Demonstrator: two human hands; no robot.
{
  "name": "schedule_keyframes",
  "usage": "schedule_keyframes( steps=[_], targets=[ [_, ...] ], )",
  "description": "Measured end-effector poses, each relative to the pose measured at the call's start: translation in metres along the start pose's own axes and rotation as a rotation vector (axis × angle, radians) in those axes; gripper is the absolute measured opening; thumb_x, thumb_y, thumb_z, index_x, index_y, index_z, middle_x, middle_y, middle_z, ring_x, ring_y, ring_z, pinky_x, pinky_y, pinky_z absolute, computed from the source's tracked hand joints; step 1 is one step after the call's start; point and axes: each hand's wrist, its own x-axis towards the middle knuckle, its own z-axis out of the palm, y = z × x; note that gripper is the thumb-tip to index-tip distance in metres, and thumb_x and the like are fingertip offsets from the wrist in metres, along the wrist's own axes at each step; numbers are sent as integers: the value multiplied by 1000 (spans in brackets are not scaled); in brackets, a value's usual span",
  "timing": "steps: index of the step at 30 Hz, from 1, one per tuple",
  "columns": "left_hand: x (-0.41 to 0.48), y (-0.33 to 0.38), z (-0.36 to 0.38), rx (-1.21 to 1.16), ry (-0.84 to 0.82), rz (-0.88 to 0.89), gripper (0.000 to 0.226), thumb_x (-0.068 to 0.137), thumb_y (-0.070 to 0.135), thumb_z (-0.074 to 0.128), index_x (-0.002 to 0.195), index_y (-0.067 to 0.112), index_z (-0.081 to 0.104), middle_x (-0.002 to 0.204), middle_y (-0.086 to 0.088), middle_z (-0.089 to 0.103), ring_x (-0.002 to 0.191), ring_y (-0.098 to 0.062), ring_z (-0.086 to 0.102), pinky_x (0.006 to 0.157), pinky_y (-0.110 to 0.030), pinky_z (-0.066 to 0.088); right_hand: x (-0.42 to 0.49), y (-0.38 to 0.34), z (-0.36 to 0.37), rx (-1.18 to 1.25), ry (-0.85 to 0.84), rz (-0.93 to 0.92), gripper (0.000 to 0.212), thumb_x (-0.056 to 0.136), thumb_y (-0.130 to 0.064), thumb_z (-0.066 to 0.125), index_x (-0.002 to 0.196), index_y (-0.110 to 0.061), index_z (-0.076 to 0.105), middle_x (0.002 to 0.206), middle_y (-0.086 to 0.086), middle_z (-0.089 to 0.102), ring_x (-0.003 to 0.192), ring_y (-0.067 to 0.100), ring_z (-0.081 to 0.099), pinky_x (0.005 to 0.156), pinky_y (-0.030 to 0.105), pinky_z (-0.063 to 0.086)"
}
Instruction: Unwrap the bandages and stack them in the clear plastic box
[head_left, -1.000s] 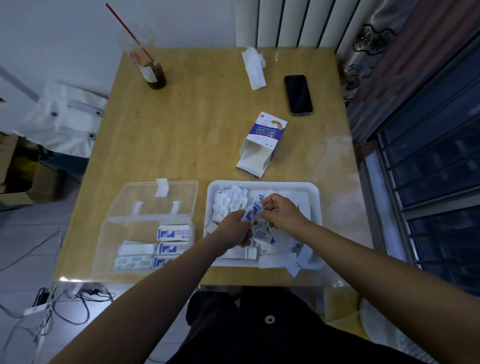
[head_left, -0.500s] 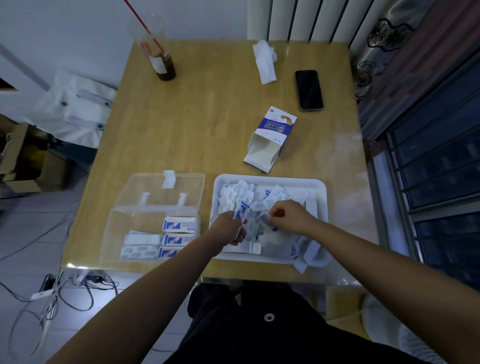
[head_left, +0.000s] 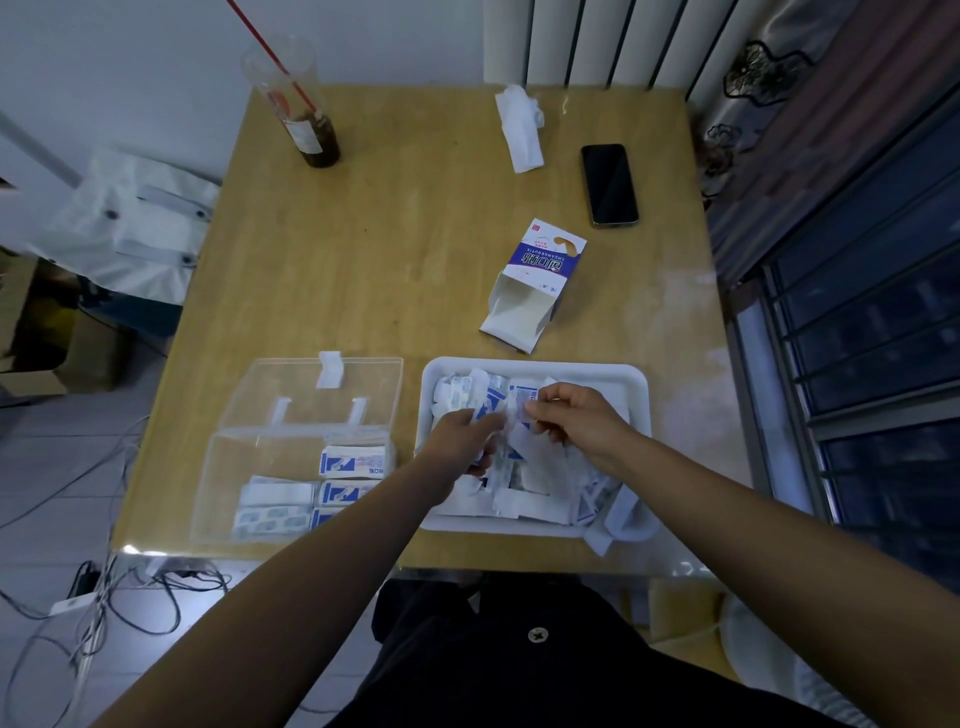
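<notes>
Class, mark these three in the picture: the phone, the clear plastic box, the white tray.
phone (head_left: 609, 184), head view, middle of screen.
clear plastic box (head_left: 260, 457), head view, bare floor inside.
white tray (head_left: 571, 367), head view, far rim.

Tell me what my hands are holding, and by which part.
Both pinch one bandage wrapper above the tray: left hand on its left edge, right hand on its right edge, apparently peeling it apart.

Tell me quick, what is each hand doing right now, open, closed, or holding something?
Left hand: closed, pinching a blue-and-white bandage wrapper over the white tray.
Right hand: closed, pinching a white wrapper strip; same piece or not, cannot tell.
</notes>
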Motion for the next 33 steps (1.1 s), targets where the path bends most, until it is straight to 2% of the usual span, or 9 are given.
schedule_keyframes(
  steps=[3, 6, 11, 13, 17, 22, 26, 30, 33],
  targets=[
    [3, -2, -2, 123, 21, 26, 16, 92, 12, 58, 77, 12, 52, 61, -6, 48, 51, -16, 40, 46, -22, 36, 5, 0, 1, 25, 69, 4, 7, 89, -12, 67, 84, -10, 62, 71, 4, 62, 61, 11, 56, 58, 21, 45],
    [5, -3, -5, 78, 86, 23, 15, 93, 9, 55, 78, 12, 53, 62, -6, 48, 52, -16, 41, 46, -23, 37, 9, -1, -3, 85, 107, 16, 8, 90, -12, 66, 82, -9, 64, 71, 7, 56, 62, 15, 48, 58, 23, 43],
    [4, 10, 0, -116, 92, -55, 26, 98, 30, 42, 87, 15, 59, 73, -7, 58, 63, -20, 50, 60, -28, 42, 8, -5, 0, 130, -11, 17, 9, 91, -8, 63, 83, -10, 65, 67, 0, 57, 57, 9, 47, 54, 20, 40],
    [4, 13, 1, -161, 54, -79, 29, 100, 36, 38, 95, 18, 61, 78, -6, 64, 64, -18, 53, 59, -27, 44, 9, -6, 5, 124, -16, 17, 7, 90, -6, 64, 84, -10, 65, 67, -1, 60, 57, 8, 48, 53, 19, 40],
    [4, 9, 0, 11, -24, 41, 11, 96, 19, 51, 99, 13, 60, 87, -9, 66, 70, -18, 60, 60, -27, 48, 9, -8, 11, 84, 16, 4, 10, 87, -5, 67, 81, -13, 65, 69, 1, 62, 59, 9, 52, 55, 20, 42],
    [2, 4, -4, 41, 6, 71, 12, 91, 13, 60, 102, 17, 61, 98, -8, 71, 81, -19, 65, 62, -27, 51, 6, -9, 17, 115, -8, 21, 6, 87, -6, 68, 86, -11, 65, 68, 1, 63, 59, 9, 55, 56, 20, 45],
    [-1, 4, -6, -2, -17, 69, 12, 93, 13, 57, 105, 14, 60, 98, -10, 69, 81, -19, 63, 64, -28, 50, 3, -11, 19, 92, -7, 3, 5, 87, -3, 67, 88, -7, 63, 72, 6, 65, 59, 8, 59, 57, 17, 49],
    [-6, 5, -3, 25, -111, 82, 11, 98, 17, 49, 103, 16, 58, 88, -5, 69, 77, -16, 64, 68, -29, 51, -1, -11, 24, 143, -39, 5, 10, 86, -2, 68, 93, -4, 61, 80, 9, 67, 65, 11, 64, 60, 19, 51],
    [-8, 2, -2, 67, -171, 79, 12, 100, 12, 42, 105, 11, 53, 80, -6, 68, 69, -17, 66, 64, -29, 53, -2, -11, 27, 103, -6, -15, 23, 86, -7, 69, 107, -7, 58, 85, 7, 65, 66, 13, 61, 58, 20, 49]
  ],
)
